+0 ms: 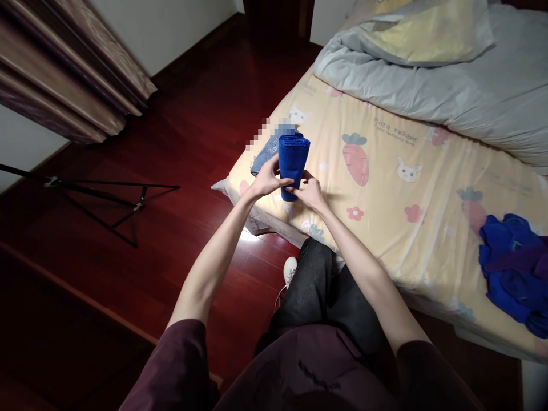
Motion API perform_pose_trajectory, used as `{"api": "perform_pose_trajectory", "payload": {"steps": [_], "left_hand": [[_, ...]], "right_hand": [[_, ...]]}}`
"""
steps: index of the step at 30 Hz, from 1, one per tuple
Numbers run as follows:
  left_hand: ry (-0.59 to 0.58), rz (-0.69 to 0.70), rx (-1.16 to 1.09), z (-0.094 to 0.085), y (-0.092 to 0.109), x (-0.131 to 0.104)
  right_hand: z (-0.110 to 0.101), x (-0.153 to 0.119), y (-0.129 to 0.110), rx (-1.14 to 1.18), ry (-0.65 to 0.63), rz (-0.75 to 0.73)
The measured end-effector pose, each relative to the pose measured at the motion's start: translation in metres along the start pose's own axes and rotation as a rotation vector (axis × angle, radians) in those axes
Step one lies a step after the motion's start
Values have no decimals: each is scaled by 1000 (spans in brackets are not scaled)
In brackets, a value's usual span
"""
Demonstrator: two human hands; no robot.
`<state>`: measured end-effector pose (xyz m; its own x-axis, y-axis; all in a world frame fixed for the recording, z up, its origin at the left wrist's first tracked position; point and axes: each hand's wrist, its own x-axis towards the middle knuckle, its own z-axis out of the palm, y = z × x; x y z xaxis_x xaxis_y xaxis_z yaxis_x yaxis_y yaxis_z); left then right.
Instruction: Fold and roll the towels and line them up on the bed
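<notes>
A blue towel [293,160], folded into a compact upright bundle, stands between my hands near the corner of the bed. My left hand [269,181] grips its left side, thumb across the front. On its lower right, my right hand [310,191] holds it with the fingers against the cloth. Just behind and to the left lies a folded grey-blue cloth [268,153], partly covered by the towel and by a pixelated patch. Both hands are over the yellow bed sheet [377,182] printed with carrots and rabbits.
A heap of blue and purple cloths [514,268] lies on the bed at the right. A grey quilt [428,97] is bunched at the far side. On the dark red floor [205,142], a black tripod [137,200] stands at the left, near a long curtain [72,63].
</notes>
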<state>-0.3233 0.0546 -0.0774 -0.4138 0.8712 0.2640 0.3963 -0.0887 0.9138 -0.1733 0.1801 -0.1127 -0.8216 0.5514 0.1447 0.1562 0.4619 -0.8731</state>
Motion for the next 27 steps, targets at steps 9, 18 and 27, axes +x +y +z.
{"api": "perform_pose_trajectory", "payload": {"steps": [9,18,27], "left_hand": [[82,-159,217,-8,-41,-42],[-99,9,658,63,-38,-34],[-277,-45,609,72,-54,3]], "right_hand": [[3,-46,31,-19,107,62],[-6,-161,1,-27,-64,109],[-105,-370,4,-81,101,347]]}}
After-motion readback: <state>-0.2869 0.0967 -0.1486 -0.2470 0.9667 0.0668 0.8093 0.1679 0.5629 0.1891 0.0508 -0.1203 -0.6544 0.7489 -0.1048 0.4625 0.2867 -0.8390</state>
